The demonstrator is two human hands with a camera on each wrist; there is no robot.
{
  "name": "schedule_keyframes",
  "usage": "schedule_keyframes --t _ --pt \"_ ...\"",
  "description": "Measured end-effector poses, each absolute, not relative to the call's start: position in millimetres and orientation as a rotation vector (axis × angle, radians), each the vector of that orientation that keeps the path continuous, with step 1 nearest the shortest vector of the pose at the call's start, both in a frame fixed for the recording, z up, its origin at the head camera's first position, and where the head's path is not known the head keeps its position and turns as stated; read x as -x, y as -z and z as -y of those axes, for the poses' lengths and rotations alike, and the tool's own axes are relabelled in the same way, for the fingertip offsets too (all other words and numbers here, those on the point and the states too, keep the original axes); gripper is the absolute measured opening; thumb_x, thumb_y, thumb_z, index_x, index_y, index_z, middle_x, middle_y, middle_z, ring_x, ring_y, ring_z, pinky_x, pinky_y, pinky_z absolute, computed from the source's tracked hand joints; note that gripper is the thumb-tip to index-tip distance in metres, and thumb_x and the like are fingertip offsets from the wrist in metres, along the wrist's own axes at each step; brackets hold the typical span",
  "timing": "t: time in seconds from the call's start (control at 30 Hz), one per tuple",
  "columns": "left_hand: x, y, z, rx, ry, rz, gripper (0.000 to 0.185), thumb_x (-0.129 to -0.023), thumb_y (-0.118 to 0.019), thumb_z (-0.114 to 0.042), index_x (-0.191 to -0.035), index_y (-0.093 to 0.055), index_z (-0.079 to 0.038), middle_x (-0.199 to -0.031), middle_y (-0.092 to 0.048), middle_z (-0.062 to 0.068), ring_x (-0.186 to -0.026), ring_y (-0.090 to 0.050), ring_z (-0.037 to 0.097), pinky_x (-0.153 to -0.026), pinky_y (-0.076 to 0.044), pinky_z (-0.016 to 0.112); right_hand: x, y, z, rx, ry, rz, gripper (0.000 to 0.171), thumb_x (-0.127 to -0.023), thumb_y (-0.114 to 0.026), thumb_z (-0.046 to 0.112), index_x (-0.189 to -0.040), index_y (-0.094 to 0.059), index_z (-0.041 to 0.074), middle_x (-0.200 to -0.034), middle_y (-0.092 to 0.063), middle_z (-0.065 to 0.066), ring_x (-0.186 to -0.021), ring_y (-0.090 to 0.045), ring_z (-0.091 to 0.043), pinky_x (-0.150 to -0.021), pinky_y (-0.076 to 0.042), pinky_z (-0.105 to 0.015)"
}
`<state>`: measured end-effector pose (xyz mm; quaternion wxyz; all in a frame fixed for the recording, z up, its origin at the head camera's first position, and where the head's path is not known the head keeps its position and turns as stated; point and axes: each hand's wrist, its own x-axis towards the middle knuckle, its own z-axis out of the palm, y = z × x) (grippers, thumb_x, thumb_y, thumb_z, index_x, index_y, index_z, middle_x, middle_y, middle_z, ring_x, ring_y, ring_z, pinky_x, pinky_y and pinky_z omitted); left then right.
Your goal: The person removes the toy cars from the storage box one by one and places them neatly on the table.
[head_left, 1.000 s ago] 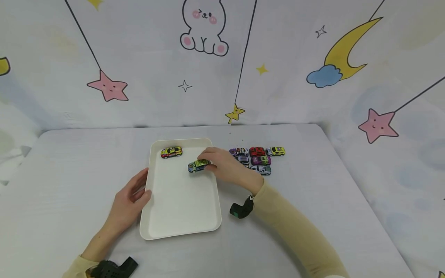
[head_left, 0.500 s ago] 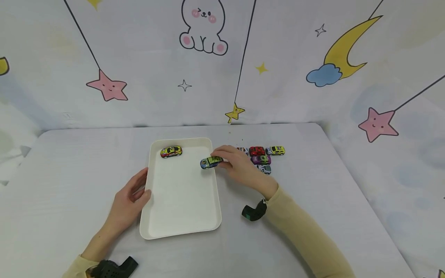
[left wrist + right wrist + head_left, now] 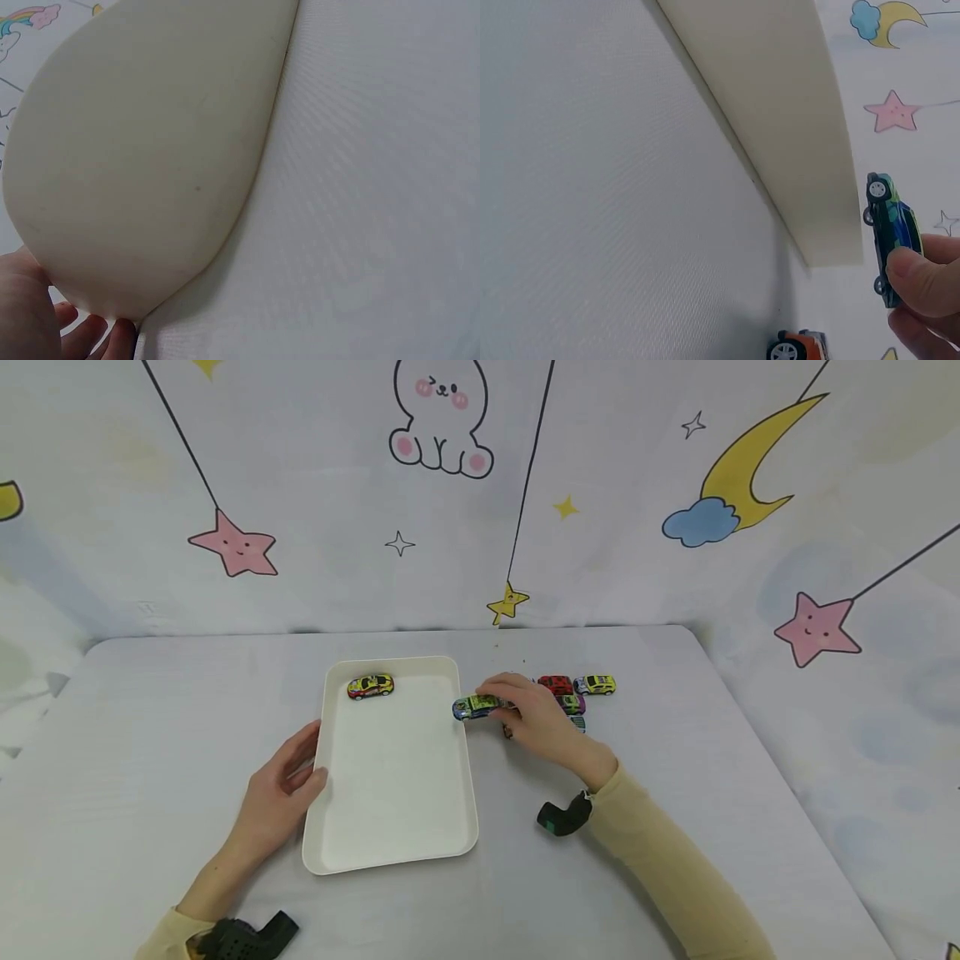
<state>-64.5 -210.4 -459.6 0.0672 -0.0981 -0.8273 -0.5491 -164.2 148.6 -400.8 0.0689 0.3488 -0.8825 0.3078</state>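
My right hand (image 3: 542,720) pinches a green and blue toy car (image 3: 470,707) between thumb and fingers, above the right rim of the white tray (image 3: 390,793). In the right wrist view that toy car (image 3: 886,225) is held raised, nose up in the picture, beyond the tray's wall. My left hand (image 3: 276,789) holds the tray's left side, thumb at the rim and fingers against the outer wall. A yellow and red toy car (image 3: 371,686) stands in the tray's far left corner.
Right of the tray stands a group of toy cars, partly hidden by my right hand: a red car (image 3: 556,685), a yellow one (image 3: 596,685) and a purple one (image 3: 573,704) show. An orange car (image 3: 796,346) appears low in the right wrist view.
My right hand has moved right with the green and blue toy car, from over the tray's inside to its right rim. The left hand and the tray have stayed put.
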Motion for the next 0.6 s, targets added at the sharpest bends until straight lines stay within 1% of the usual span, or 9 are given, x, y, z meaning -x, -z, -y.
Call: schedule_keyframes --t 0.07,0.2,0.43,0.6 --pt "64.6 459.3 210.1 0.295 1.646 2.498 0.061 -0.097 -0.060 -0.002 -0.154 -0.038 -0.009 -0.150 -0.046 0.023 -0.125 -0.045 -0.014 -0.096 -0.042 0.002 164.0 401.6 -153.4 -1.028 -0.935 2.664 0.034 -0.087 -0.073 -0.002 -0.119 -0.069 0.006 -0.122 -0.067 -0.007 -0.115 -0.063 -0.023 -0.095 -0.056 -0.040" --pt "64.6 459.1 209.7 0.293 1.639 2.499 0.061 -0.097 -0.060 -0.001 -0.153 -0.038 -0.008 -0.150 -0.046 0.023 -0.125 -0.045 -0.014 -0.095 -0.042 0.002 164.1 403.7 -164.6 -0.994 -0.958 2.662 0.035 -0.086 -0.074 -0.003 -0.120 -0.069 0.004 -0.123 -0.067 -0.009 -0.117 -0.062 -0.026 -0.099 -0.054 -0.043" --pt "64.0 459.6 209.8 0.281 1.646 2.510 0.062 -0.097 -0.060 -0.003 -0.154 -0.038 -0.011 -0.151 -0.046 0.022 -0.125 -0.045 -0.014 -0.095 -0.042 0.002 163.1 411.0 -188.4 -0.924 -0.938 2.632 0.037 -0.084 -0.075 -0.004 -0.120 -0.070 0.004 -0.122 -0.068 -0.012 -0.114 -0.064 -0.029 -0.096 -0.055 -0.045" --pt "64.1 459.8 210.4 0.279 1.640 2.511 0.062 -0.097 -0.061 -0.003 -0.154 -0.038 -0.011 -0.151 -0.046 0.022 -0.125 -0.044 -0.014 -0.095 -0.042 0.002 160.2 412.5 -202.8 -0.872 -0.924 2.652 0.038 -0.085 -0.073 -0.006 -0.121 -0.069 0.004 -0.125 -0.066 -0.015 -0.118 -0.061 -0.032 -0.099 -0.054 -0.047"
